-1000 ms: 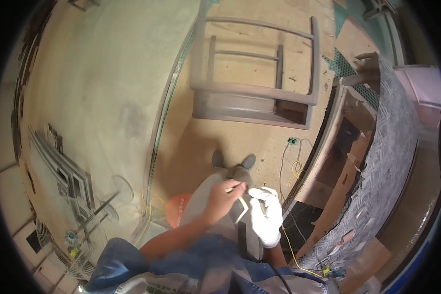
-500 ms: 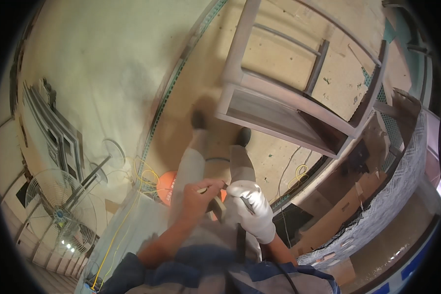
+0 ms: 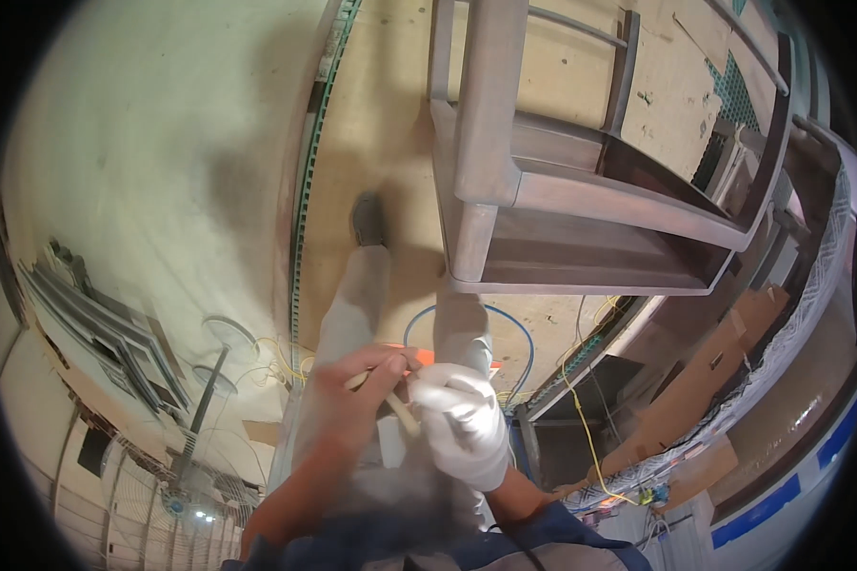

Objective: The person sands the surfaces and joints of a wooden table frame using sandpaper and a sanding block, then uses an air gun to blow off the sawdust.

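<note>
My bare left hand (image 3: 360, 383) is closed in front of my legs. It pinches a pale, narrow strip (image 3: 402, 415) whose lower end hangs between the two hands; its exact kind I cannot make out. Close beside it, my right hand (image 3: 459, 419) in a white glove has its fingers curled in, near the left fingertips. What the gloved fingers hold is hidden. Ahead of the hands, slightly to the right, stands a grey-brown chair frame (image 3: 628, 205) with rounded rails and an open boxed seat. Neither hand touches it.
An orange round thing (image 3: 390, 354) and a blue hose (image 3: 528, 347) lie by my legs. A wire-cage fan (image 3: 176, 500) and stacked grey frames (image 3: 105, 328) stand left. Along the right are cardboard (image 3: 695, 381), a yellow cord (image 3: 581, 419) and a wrapped long edge (image 3: 781, 357).
The chair frame appears larger and nearer, and now hides my right foot. My hands stay close together at the same height; the dark thing seen at the gloved hand no longer shows.
</note>
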`<control>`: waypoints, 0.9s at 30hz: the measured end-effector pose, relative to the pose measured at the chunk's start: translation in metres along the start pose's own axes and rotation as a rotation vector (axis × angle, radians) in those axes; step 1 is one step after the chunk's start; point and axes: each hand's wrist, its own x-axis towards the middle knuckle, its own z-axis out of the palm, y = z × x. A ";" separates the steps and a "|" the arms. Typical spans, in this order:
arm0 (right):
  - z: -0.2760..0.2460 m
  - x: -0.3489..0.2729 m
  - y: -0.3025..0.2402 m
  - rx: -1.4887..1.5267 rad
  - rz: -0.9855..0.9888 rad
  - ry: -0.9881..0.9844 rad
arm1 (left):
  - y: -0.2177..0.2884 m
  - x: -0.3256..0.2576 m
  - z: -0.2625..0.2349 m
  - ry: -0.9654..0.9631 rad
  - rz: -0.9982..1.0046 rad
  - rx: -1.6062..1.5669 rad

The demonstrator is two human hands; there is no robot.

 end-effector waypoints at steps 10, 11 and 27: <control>0.010 0.009 0.046 -0.019 0.019 -0.007 | 0.023 0.039 0.004 0.078 0.376 0.112; 0.002 0.020 0.045 -0.035 -0.046 0.019 | 0.032 0.043 0.008 0.058 0.363 0.131; -0.123 0.064 0.096 -0.166 -0.542 -0.179 | 0.054 0.114 0.025 -0.622 0.910 0.188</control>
